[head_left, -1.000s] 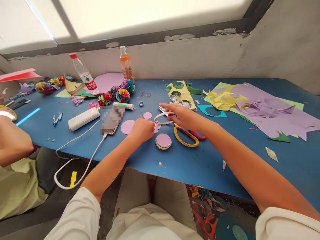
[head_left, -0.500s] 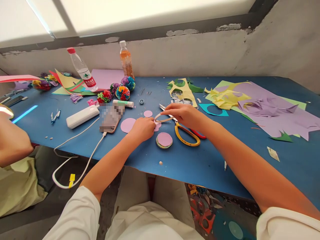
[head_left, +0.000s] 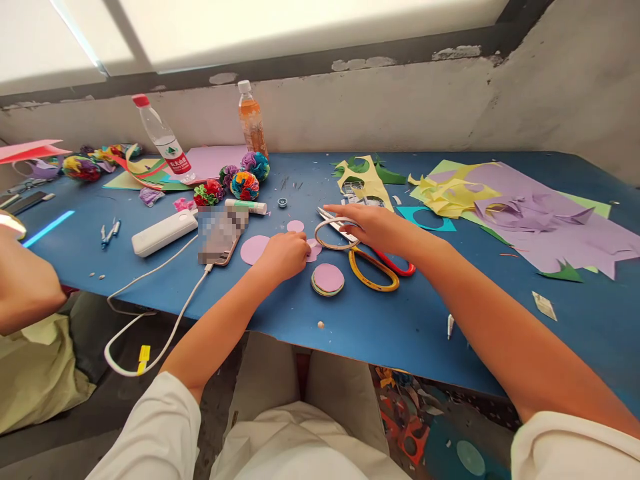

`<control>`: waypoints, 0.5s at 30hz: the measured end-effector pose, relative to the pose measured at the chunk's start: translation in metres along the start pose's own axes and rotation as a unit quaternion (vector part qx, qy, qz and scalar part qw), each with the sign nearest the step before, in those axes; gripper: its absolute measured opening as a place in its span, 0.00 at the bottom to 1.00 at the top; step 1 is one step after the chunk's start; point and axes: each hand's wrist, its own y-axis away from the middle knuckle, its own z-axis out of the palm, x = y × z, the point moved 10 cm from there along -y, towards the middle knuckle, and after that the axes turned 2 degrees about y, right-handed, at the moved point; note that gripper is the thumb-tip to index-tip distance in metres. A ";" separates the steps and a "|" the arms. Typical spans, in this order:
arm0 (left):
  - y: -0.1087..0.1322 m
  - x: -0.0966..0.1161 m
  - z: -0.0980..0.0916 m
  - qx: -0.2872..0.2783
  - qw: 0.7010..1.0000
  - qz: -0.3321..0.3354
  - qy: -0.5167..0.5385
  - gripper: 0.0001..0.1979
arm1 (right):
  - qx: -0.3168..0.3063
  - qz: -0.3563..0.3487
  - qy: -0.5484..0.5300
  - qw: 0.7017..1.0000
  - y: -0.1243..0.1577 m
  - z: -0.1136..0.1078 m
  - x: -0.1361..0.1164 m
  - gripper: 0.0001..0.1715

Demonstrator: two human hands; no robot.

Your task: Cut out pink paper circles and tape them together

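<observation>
My right hand [head_left: 373,227] holds a thin whitish ring [head_left: 320,241], which looks like a narrow roll of tape, between thumb and fingers. To its left my left hand [head_left: 287,255] is closed, fingertips down on a small purple paper circle [head_left: 313,251] on the table. Partly under my left hand lies a larger purple paper circle [head_left: 254,249]; another small purple circle [head_left: 295,226] lies just behind it. A stack of round paper pieces [head_left: 328,279], purple on top, sits in front of the hands. Below my right hand rest scissors [head_left: 373,279] with yellow and red handles.
A phone [head_left: 220,240] with a white cable and a white power bank [head_left: 165,232] lie left. Behind them stand two bottles [head_left: 173,150] and several colourful paper balls [head_left: 245,185]. Paper scraps [head_left: 540,207] cover the right. A co-worker's arm [head_left: 27,280] rests at far left.
My right hand has drawn slightly away from my left, and the ring has turned to show its round opening. My left hand stays in place. Red paper at the far left has shifted.
</observation>
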 end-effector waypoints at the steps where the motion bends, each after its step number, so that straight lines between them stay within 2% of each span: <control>1: 0.000 -0.001 0.000 0.001 1.000 -0.001 0.002 0.18 | -0.021 0.019 -0.008 1.000 0.000 0.003 0.008 0.30; 4: -0.001 -0.002 0.000 0.005 1.000 -0.005 0.009 0.18 | -0.081 0.063 -0.033 0.994 0.005 0.007 0.024 0.31; 7: 0.000 -0.004 0.000 0.011 1.000 -0.005 0.019 0.18 | -0.095 0.093 -0.056 0.990 0.008 0.005 0.027 0.29; 11: -0.001 -0.010 0.000 0.019 0.999 0.000 0.046 0.18 | -0.028 0.110 -0.101 0.988 0.004 -0.004 0.025 0.26; 15: -0.005 -0.033 -0.007 0.074 0.991 -0.030 0.112 0.18 | 0.018 0.060 -0.095 0.994 -0.001 -0.007 0.014 0.18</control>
